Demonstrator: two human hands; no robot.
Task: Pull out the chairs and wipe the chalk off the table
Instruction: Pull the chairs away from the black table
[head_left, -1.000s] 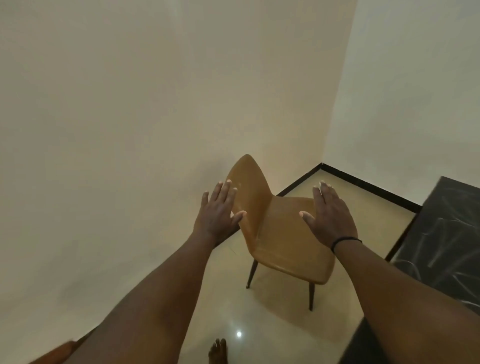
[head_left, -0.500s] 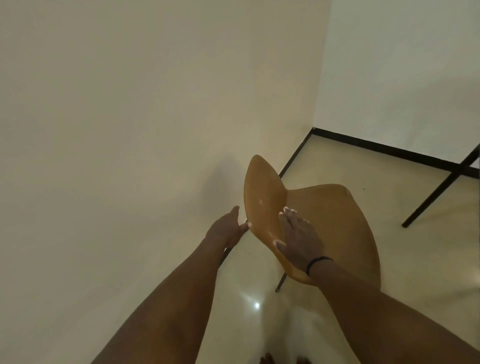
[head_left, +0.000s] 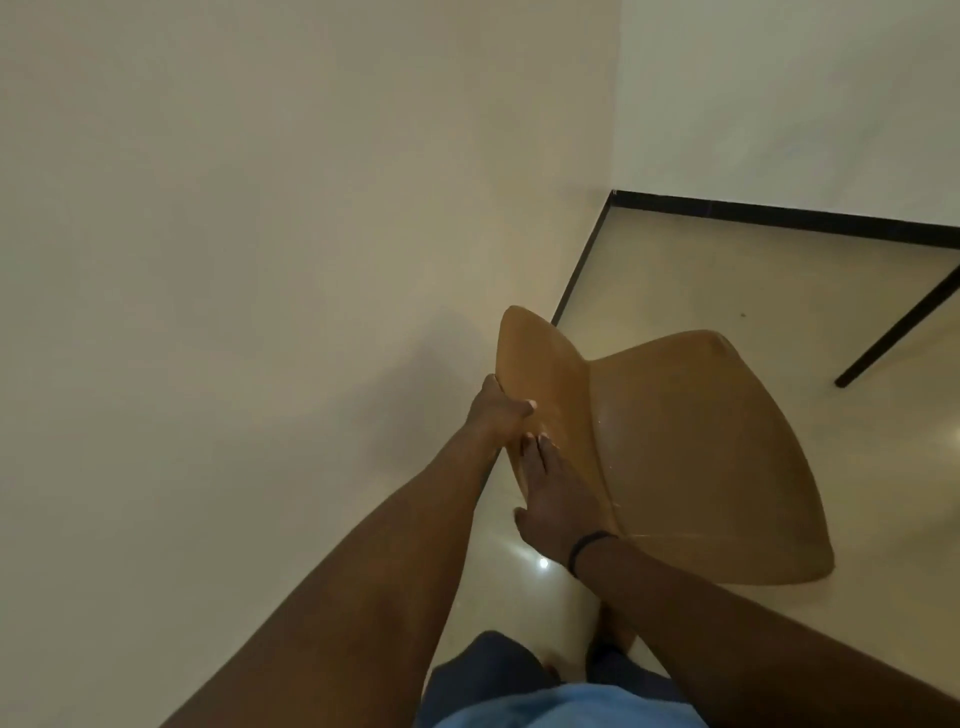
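Now my left hand (head_left: 501, 410) grips the edge of the chair (head_left: 675, 447) back, thumb on the front. My right hand (head_left: 550, 506) lies on the back lower down, fingers (head_left: 535, 457) straight and pressing. The chair stands on the shiny floor (head_left: 727, 270) by the wall (head_left: 260, 260), near the corner. It is a smooth tan shell, curved, hard and stiff, so I think it will not bend. It looks light but slippery. The thin top edge of the back seems the best place to hold. A dark bench leg (head_left: 893, 338) stands well apart.
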